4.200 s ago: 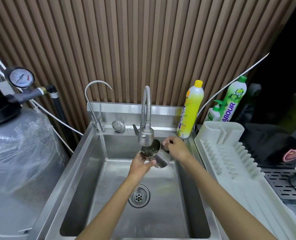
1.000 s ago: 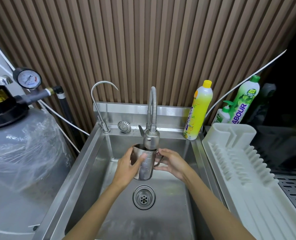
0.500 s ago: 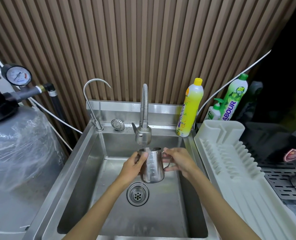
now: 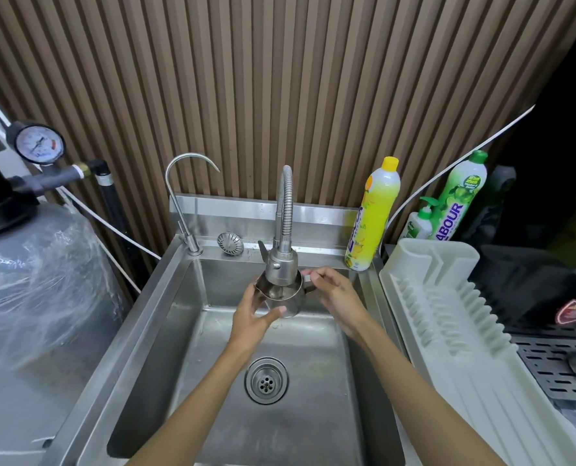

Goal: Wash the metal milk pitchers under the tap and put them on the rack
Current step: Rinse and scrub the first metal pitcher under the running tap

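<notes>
Both hands hold one pitcher [image 4: 291,303] upright just under the tap [image 4: 281,268] over the sink [image 4: 165,317], left hand [image 4: 251,319] wrapped round its body, right hand [image 4: 334,294] pinching the handle side; rinsing looks in hand, and next it needs emptying and carrying right to the rack [image 4: 448,317].

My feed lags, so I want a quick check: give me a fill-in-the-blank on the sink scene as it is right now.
The left hand grips the body of the metal ___ under the flexible tap.
The right hand holds it at its ___.
The dish-soap bottle on the rim of the sink has a ___ cap.
The white rack lies to the sink's ___.
Missing: pitcher; handle; yellow; right.
</notes>
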The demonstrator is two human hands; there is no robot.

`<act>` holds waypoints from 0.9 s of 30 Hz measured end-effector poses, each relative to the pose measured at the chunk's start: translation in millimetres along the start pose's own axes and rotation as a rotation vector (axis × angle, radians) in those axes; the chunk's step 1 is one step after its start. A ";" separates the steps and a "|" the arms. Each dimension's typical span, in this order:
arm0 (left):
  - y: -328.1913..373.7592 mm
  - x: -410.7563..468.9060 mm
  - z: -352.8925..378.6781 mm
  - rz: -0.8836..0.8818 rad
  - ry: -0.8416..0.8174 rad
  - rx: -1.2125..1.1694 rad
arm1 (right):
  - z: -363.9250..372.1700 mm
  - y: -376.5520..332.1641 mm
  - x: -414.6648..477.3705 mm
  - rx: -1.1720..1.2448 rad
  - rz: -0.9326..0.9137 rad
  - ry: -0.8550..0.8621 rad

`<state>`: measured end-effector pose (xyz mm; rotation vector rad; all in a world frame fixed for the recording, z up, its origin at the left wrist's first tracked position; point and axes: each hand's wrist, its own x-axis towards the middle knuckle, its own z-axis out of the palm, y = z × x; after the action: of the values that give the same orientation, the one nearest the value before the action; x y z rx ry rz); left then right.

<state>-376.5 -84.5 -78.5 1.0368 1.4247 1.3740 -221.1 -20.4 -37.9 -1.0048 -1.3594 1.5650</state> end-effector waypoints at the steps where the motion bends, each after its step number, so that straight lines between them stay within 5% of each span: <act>1: -0.4 -1.0 -1.7 0.033 0.022 0.028 | 0.3 3.3 3.3 -0.051 0.009 -0.001; 4: -0.2 -4.6 -6.8 0.141 0.088 0.131 | 3.0 15.2 11.5 -0.089 0.066 0.004; 9: 11.4 -7.8 -14.5 0.268 -0.024 0.332 | 14.5 34.8 12.3 0.296 0.167 -0.065; 14: 17.2 -6.3 -24.7 0.323 -0.064 0.529 | 24.9 51.8 2.6 0.415 0.285 -0.075; 23: 12.7 -2.3 -26.9 0.127 -0.069 0.596 | 12.4 34.1 -8.0 0.058 0.335 -0.029; 27: 2.3 -6.7 -17.3 -0.015 -0.107 0.420 | 5.4 12.8 -13.3 -0.193 0.317 0.021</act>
<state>-391.4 -95.5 -75.9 1.3398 1.6761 1.0103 -222.5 -35.8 -49.3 -1.4070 -1.4077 1.6662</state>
